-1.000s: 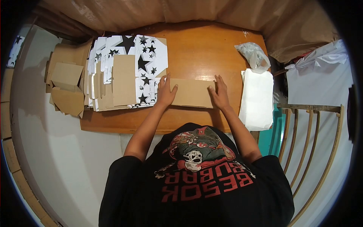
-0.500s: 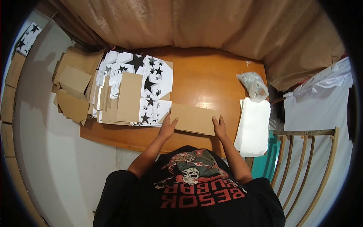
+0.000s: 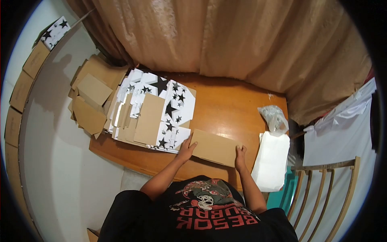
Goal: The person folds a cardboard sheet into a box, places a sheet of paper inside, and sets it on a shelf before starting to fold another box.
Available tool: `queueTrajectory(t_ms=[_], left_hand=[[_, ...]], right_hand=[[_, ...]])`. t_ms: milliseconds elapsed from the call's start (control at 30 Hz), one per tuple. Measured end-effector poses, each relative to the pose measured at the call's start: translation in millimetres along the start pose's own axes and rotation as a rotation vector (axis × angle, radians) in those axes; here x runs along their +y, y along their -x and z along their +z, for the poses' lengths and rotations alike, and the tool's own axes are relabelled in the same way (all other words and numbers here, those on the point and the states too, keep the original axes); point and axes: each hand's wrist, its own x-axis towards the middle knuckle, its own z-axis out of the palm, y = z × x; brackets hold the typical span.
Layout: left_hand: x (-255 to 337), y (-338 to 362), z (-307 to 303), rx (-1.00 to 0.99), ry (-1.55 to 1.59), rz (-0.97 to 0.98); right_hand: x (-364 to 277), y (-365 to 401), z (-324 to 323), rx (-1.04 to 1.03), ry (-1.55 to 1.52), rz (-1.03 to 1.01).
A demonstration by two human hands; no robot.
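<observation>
A: What do we record between the fingers?

B: A flat brown cardboard panel (image 3: 215,148), lying crosswise between both hands. We judge the step in hand to be steadying or aligning it by its two ends.

A: State of the left hand (image 3: 186,150)?

B: Partly closed on the panel's left end, thumb angled towards the top face, the other fingers reaching forward along the edge. We find the star-printed sheets (image 3: 183,105) just beyond those fingers and to their left, with a brown card (image 3: 149,119) lying on top.

A: And the right hand (image 3: 240,158)?

B: Closed at the right end, thumb and bent fingers close together at the edge. We cannot tell how far the fingertips reach beneath. Right of them we note the white paper stack (image 3: 271,161), with the plastic bag (image 3: 275,120) at its far end, both on the table (image 3: 225,109).

A: Pose of the arms?

B: Both forearms reach forward from the body, wrists on the near side of the fingers, the panel spanning the gap between them.

A: Is the panel raised?

B: A shadow shows along its near edge, but we cannot confirm a lift.

A: Our judgement on handling?

B: Any shift from here would call for even pressure at both ends and clearance from the printed sheets by the left fingers.
</observation>
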Motion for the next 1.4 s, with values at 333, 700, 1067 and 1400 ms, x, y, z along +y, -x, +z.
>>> queueTrajectory(t_ms=[333,700,1067,1400], left_hand=[[37.0,3.6,-23.2,-0.049,0.387,-0.056],[51.7,21.1,-13.1,0.307,0.294,-0.059],[74.2,113.6,10.9,0.346,0.581,-0.213],[77.0,203.2,-25.2,0.375,0.54,0.015]], right_hand=[[-39.7,25.9,-32.3,-0.339,-0.241,0.162],[-17.1,40.8,-3.8,-0.396,-0.367,0.277],[-6.6,60.0,38.0,-0.688,-0.213,0.214],[-42.6,106.3,76.3,-0.936,-0.001,0.211]])
